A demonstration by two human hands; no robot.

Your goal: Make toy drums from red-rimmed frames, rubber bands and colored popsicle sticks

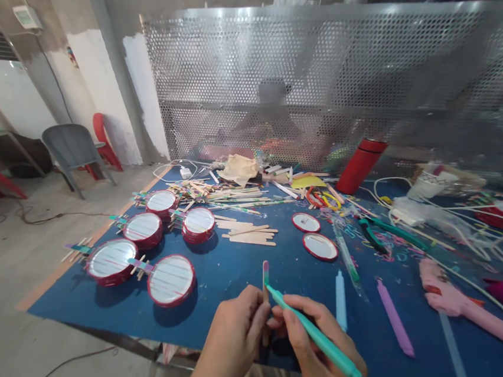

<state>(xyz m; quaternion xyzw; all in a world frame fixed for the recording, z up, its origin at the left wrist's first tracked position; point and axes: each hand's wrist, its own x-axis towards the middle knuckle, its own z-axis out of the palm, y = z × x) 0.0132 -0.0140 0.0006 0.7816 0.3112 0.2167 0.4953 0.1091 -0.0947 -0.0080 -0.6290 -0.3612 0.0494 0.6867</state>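
Note:
My left hand (235, 335) is closed on a coloured wooden craft stick (265, 277), held upright near the front edge of the blue table (242, 272). My right hand (313, 342) grips a teal marker (314, 333) like a pen, its tip touching the stick. Both hands meet just above the table's front edge. Beyond them lie several round red-rimmed lids with sticks attached (171, 279), two small red-rimmed lids (320, 246) and a pile of plain wooden sticks (249, 234).
Light blue (340, 299) and purple (395, 317) markers, a pink glue gun (462, 304), green pliers (378, 232), cables and a red flask (358, 166) lie to the right. A perforated metal screen (334, 80) stands behind, a person behind it. Chairs (74, 149) stand at left.

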